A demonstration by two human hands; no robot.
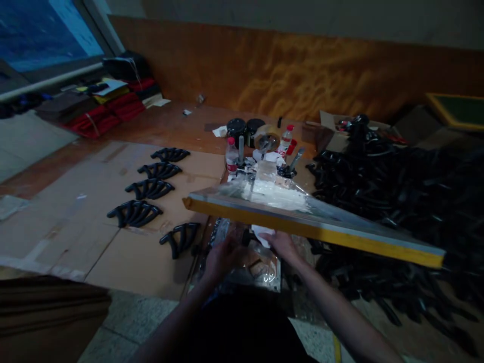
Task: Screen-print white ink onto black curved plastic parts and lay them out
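Head view: the yellow-edged frame [313, 230] hangs tilted over both hands, so, if whatever holds it up gives way, its hard edge could drop onto the wrists. The right hand [283, 246] grasps a crumpled white cloth [263, 235]; the left hand [220, 256] lies in blur and shadow, and I cannot tell whether its fingers grip the dark piece [248, 237] beside the cloth. That piece sits beneath the frame, above the table's near edge; a careless lift could knock it against the frame, and the loose, wrinkled clear film [251, 262] below might snag a finger. Thick white paste [282, 196] lies smeared across the frame's sheet and could soil whatever brushes it.

Smooth, curved black pieces [134, 212] form fan-like groups on the matte, creased cardboard [91, 201], one group near its right edge. Toward the table's right side, a tangled heap [366, 186] of glossy black parts looks liable to slide if the right forearm bumps it.
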